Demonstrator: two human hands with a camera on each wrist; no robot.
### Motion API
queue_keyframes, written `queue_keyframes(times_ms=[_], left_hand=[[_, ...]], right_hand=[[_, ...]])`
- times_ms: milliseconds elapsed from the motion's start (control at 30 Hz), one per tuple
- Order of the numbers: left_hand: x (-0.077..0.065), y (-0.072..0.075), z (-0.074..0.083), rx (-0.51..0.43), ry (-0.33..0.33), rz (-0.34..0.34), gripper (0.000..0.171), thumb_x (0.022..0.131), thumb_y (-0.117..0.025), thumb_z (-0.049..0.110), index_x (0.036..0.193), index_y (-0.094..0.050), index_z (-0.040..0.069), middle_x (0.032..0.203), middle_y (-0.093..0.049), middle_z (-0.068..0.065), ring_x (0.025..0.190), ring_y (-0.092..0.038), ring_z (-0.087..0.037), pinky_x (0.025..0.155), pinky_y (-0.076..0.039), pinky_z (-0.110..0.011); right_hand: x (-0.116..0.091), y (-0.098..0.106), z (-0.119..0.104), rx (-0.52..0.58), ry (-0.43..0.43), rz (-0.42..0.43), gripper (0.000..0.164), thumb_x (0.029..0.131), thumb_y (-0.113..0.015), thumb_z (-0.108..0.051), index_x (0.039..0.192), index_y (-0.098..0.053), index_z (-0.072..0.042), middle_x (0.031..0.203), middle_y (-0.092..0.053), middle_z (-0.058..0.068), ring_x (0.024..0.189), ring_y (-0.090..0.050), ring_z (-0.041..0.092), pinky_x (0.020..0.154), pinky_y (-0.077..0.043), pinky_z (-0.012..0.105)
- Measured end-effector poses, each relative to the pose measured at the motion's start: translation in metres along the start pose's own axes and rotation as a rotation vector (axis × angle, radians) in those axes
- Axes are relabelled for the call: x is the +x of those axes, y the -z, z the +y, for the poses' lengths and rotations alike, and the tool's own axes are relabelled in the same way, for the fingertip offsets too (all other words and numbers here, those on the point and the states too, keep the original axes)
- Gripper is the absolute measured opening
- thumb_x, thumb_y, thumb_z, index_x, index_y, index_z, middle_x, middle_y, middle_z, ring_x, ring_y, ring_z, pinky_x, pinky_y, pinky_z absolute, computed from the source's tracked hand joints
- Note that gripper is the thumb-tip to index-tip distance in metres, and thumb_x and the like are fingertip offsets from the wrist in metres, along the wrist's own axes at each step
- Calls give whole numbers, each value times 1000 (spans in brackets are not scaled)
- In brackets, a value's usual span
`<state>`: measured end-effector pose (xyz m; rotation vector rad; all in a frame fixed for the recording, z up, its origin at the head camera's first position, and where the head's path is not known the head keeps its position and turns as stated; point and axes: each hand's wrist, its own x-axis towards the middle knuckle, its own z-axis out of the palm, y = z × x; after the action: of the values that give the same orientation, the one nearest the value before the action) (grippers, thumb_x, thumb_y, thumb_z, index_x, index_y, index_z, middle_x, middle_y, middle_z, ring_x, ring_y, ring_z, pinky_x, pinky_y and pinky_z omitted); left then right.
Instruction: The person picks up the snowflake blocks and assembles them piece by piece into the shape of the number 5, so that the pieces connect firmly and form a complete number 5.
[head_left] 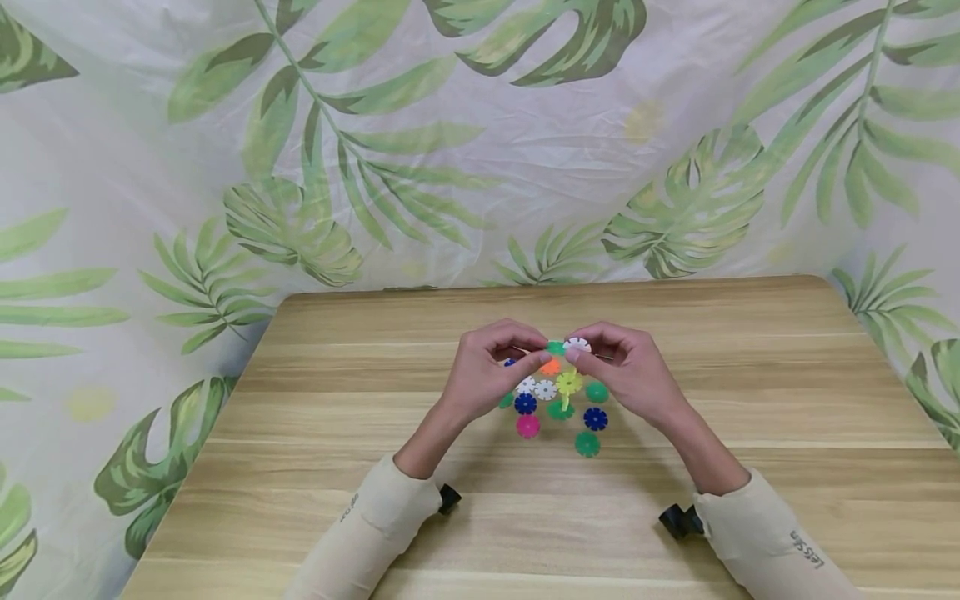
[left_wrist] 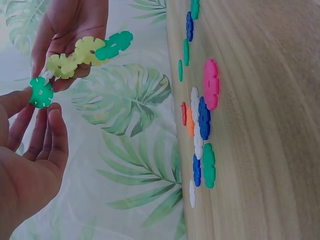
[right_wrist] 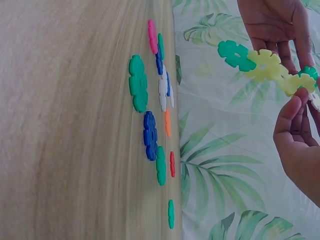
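My left hand (head_left: 483, 371) pinches a green notched snowflake disc (left_wrist: 41, 92) between thumb and fingers. Facing it, my right hand (head_left: 633, 367) pinches a white snowflake disc (head_left: 577, 344), which meets the green one. From the white disc hangs a joined chain: one yellow disc (left_wrist: 61, 66), another yellow disc (left_wrist: 90, 50) and a green disc (right_wrist: 236, 55) at its free end. Fingers partly hide the joint between the white and the held green disc. Both hands are raised above the table, close together.
Loose snowflake discs lie on the wooden table (head_left: 337, 433) beneath the hands, among them a pink disc (head_left: 528, 427), a blue disc (head_left: 596, 418), a green disc (head_left: 588, 444) and an orange disc (head_left: 551, 367). A leaf-patterned cloth (head_left: 420, 167) hangs behind the table.
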<state>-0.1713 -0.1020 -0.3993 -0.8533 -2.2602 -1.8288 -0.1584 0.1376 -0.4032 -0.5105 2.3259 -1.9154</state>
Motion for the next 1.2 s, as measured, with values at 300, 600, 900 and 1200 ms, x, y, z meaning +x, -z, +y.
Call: queue_keyframes(times_ms=[300,600,900,1200], left_hand=[[0,0,5,4,14,-15,11,94,-81,2,104,-80,1,106,-78,-15,90,-77,-17,81,-67,-40],[0,-3,4,1,-3,-23,11,93,-82,1,104,-80,1,106,-78,-16,90,-76,-15,79,-67,-37],[1,10,8,54,35,-31,13,94,-81,5,108,-80,3,108,-79,-15,94,-76,-19,81,-66,-33],[3,45,1,176,156,13,14,97,-80,11,110,-80,6,106,-81,-11,93,-77,-23,83,-65,-39]], right_hand=[[0,0,1,-32,21,-9,17,103,-74,-19,117,-77,-10,106,-77,-4,92,-71,21,81,-61,27],[0,1,1,-42,43,-28,18,103,-74,-18,119,-79,-9,113,-79,0,97,-75,15,85,-63,28],[0,3,-1,-68,42,-22,18,103,-74,-19,118,-80,-11,98,-77,-1,81,-70,21,72,-60,29],[2,6,-3,-62,31,11,20,105,-72,-21,118,-79,-8,114,-79,12,92,-71,15,80,-61,26]])
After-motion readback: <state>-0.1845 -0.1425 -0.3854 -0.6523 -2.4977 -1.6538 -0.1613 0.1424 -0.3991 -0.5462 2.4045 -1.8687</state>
